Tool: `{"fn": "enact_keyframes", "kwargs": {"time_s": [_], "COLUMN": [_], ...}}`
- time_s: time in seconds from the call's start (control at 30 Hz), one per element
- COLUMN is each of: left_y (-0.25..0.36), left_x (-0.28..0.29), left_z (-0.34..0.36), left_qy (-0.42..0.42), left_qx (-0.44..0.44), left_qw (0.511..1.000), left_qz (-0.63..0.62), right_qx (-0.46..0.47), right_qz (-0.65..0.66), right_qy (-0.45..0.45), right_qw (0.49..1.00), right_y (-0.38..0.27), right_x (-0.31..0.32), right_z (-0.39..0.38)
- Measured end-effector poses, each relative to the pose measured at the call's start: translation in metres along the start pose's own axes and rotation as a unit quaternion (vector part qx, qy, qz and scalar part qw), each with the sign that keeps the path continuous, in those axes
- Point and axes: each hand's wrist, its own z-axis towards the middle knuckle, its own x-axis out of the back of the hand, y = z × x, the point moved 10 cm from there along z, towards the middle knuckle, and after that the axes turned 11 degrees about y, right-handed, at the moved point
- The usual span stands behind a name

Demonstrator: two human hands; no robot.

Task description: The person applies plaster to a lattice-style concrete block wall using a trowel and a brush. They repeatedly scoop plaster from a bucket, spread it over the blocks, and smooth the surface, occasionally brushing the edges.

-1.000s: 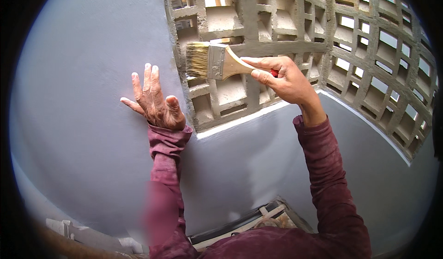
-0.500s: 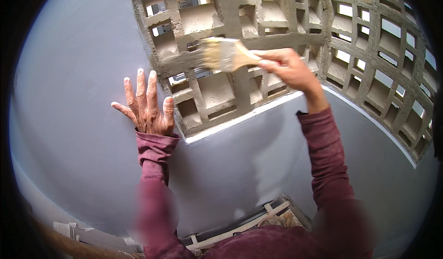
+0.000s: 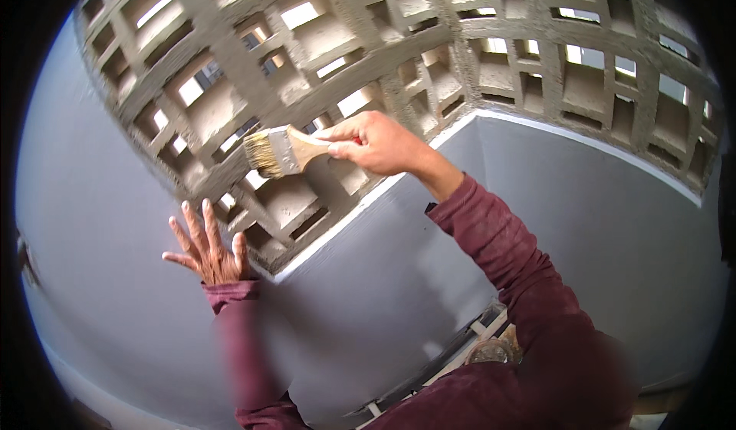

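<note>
The right hand (image 3: 373, 142) is holding the brush (image 3: 284, 152) in front of the grille (image 3: 220, 27), over its lower part. Its fingers (image 3: 345, 129) are clamping on the handle, with a bit of red showing beside them. The handle is pointing right along the grille and the bristles (image 3: 264, 154) are pointing left, toward the grille's left edge; a metal band is joining the two. Whether the bristles are touching the grille, I cannot tell. A shadow is falling on the grille just below the handle.

The left hand (image 3: 211, 250) is lying with its back to the view against the grey wall (image 3: 84, 200), just beside the grille's lower left corner. Its fingers are spreading wide apart and are gripping nothing, with the thumb lying nearest the grille.

A white strip (image 3: 368, 204) is running along the grille's lower edge, and more grey wall is stretching below it. Daylight is coming through some of the grille's holes. Maroon sleeves (image 3: 506, 246) are covering both forearms below the grille; part of the left one is blurring out.
</note>
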Motion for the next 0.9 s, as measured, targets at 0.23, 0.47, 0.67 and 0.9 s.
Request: {"fn": "enact_keyframes", "kwargs": {"time_s": [0.23, 0.47, 0.67, 0.9], "left_y": [0.004, 0.009, 0.002, 0.006], "left_x": [-0.008, -0.007, -0.008, -0.001], "left_z": [-0.004, 0.002, -0.003, 0.006], "left_qy": [0.007, 0.005, 0.007, 0.01], "left_qx": [0.049, 0.052, 0.053, 0.068], "left_qw": [0.998, 0.999, 0.999, 0.998], "left_qz": [-0.033, -0.009, 0.004, -0.004], "right_qx": [-0.084, -0.009, -0.018, -0.02], "right_qz": [-0.134, -0.126, -0.087, -0.194], "right_qy": [0.14, 0.183, 0.092, 0.314], "right_qw": [0.977, 0.975, 0.992, 0.929], "right_y": [0.083, 0.038, 0.055, 0.043], "right_x": [0.21, 0.201, 0.135, 0.271], "right_z": [-0.02, -0.038, -0.005, -0.043]}}
